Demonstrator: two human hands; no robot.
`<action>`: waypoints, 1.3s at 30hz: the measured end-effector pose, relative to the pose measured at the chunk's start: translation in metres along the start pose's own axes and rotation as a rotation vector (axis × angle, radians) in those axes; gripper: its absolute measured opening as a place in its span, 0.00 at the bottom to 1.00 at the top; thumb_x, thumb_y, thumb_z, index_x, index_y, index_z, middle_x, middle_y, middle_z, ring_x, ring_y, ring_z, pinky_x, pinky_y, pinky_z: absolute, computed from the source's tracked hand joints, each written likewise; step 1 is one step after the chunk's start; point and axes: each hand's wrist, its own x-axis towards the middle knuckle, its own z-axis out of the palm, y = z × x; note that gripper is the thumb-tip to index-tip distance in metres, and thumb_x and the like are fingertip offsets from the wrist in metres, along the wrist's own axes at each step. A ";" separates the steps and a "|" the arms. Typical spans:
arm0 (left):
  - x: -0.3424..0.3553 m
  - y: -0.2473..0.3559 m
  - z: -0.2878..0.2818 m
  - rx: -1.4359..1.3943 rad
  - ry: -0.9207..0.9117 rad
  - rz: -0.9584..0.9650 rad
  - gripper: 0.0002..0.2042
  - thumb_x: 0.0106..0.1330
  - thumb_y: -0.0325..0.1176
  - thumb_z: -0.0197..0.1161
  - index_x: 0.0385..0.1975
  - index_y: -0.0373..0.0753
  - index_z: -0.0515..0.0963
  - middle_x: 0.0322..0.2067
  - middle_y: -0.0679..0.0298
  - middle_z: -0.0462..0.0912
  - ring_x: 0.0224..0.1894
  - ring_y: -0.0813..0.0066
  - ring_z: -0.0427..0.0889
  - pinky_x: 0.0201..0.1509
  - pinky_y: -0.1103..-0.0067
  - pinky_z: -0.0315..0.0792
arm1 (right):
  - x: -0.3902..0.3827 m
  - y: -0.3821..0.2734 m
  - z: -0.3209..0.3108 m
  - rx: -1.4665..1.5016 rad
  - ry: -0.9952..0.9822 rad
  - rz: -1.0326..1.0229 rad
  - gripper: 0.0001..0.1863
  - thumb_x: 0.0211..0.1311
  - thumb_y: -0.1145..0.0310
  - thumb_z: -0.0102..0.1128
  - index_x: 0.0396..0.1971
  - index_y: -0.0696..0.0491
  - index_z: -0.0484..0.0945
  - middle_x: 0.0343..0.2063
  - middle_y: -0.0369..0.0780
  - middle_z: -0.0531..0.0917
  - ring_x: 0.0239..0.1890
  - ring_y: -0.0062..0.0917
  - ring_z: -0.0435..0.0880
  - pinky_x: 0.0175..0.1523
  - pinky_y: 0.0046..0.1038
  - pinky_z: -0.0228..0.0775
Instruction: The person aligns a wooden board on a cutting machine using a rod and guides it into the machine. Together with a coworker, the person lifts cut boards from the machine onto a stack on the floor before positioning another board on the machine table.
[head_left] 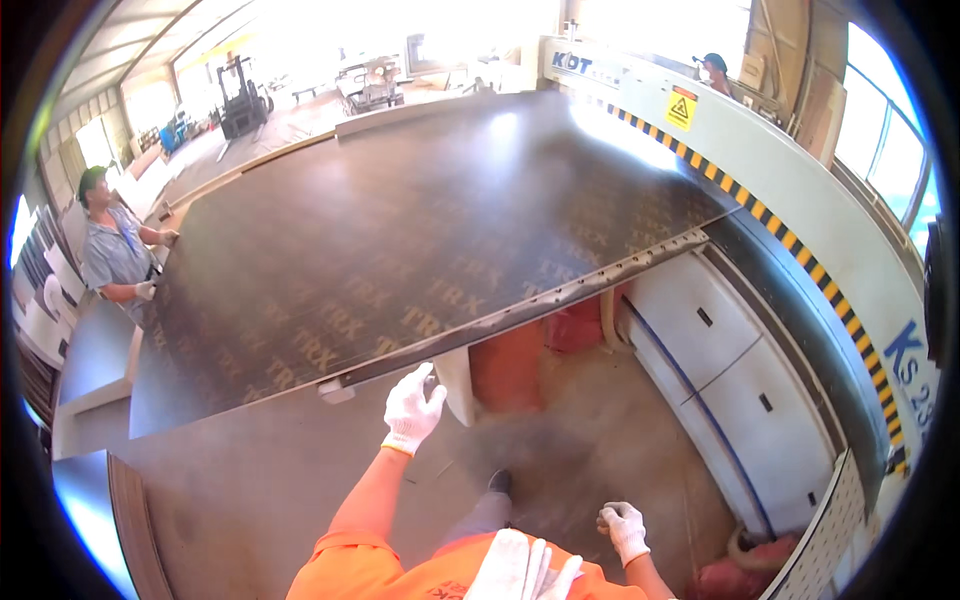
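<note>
A large dark brown panel (380, 260), printed with a repeating pattern, lies flat across the saw table ahead of me. Just below its near edge is my left hand (412, 408) in a white knit glove, fingers apart and nothing in it; whether the fingertips touch the edge I cannot tell. My right hand (624, 530), gloved too, hangs low at my right side, fingers loosely curled with nothing visible in them. White gloves (515, 568) hang on the chest of my orange shirt. At the panel's left end a co-worker (118, 240) rests gloved hands at its edge.
A panel saw beam (760, 160) with yellow-black stripes crosses the right side, above a white cabinet (735, 365). Stacked boards (105, 520) stand at lower left. A red bag-like object (505, 370) sits under the table. A forklift (240, 100) and another person (714, 72) are farther off.
</note>
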 end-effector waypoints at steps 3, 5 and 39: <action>0.079 0.006 0.068 0.066 0.069 0.142 0.25 0.61 0.39 0.73 0.58 0.38 0.82 0.43 0.55 0.89 0.47 0.53 0.87 0.55 0.63 0.80 | 0.076 -0.071 -0.009 -0.060 -0.015 -0.040 0.13 0.68 0.73 0.64 0.47 0.64 0.83 0.31 0.43 0.87 0.29 0.23 0.86 0.34 0.25 0.81; 0.118 0.023 0.102 0.148 0.104 0.215 0.24 0.59 0.39 0.73 0.55 0.38 0.82 0.40 0.55 0.87 0.43 0.52 0.86 0.50 0.61 0.79 | 0.117 -0.112 -0.018 -0.115 -0.014 -0.094 0.13 0.69 0.73 0.64 0.48 0.64 0.82 0.32 0.42 0.87 0.29 0.22 0.86 0.34 0.24 0.81; 0.295 0.160 0.338 0.790 -0.013 -0.390 0.33 0.68 0.53 0.63 0.67 0.35 0.75 0.71 0.45 0.71 0.77 0.44 0.62 0.84 0.56 0.49 | 0.770 -0.574 -0.077 -1.063 -0.207 -1.255 0.27 0.69 0.62 0.60 0.61 0.66 0.78 0.70 0.56 0.74 0.76 0.52 0.66 0.83 0.49 0.49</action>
